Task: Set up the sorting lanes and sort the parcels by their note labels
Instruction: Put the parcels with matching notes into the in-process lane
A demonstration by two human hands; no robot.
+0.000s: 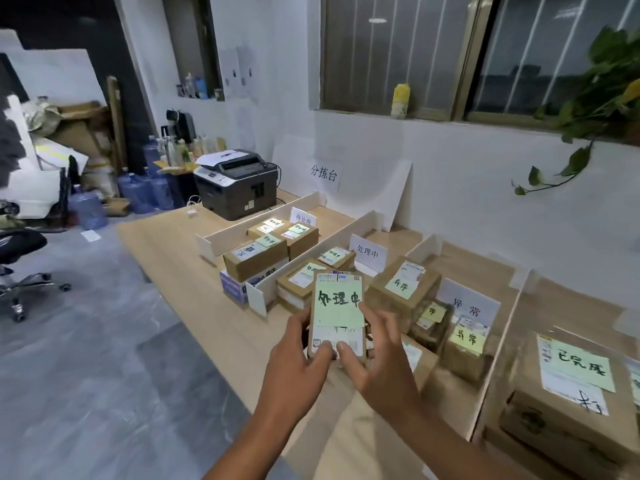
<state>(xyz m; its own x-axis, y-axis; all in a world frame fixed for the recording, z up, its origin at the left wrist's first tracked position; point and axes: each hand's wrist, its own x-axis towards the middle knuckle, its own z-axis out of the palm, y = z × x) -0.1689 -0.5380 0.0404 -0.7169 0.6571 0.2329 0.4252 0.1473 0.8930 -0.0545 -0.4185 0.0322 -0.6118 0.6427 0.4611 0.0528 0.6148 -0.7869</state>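
I hold a small cardboard parcel (337, 317) upright in front of me; its green note reads 处理中. My left hand (298, 355) grips its left edge and lower corner, and my right hand (381, 355) grips its right edge, thumb on the front. Behind it, white dividers (332, 237) split the wooden table (180, 258) into lanes. Each lane has a standing sign: 待处理 (303, 217), 处理中 (367, 253) and 异常 (467, 303). Parcels with green or yellow notes lie in every lane, such as the 异常 box (401, 289) and the 已完成 box (568, 403).
A printer (237, 183) stands at the table's far end under a wall sign 分拣台 (323, 174). Water jugs (145, 190) and stacked cardboard crowd the left wall. An office chair (20, 265) stands on the grey floor at left. A plant (595, 98) hangs at upper right.
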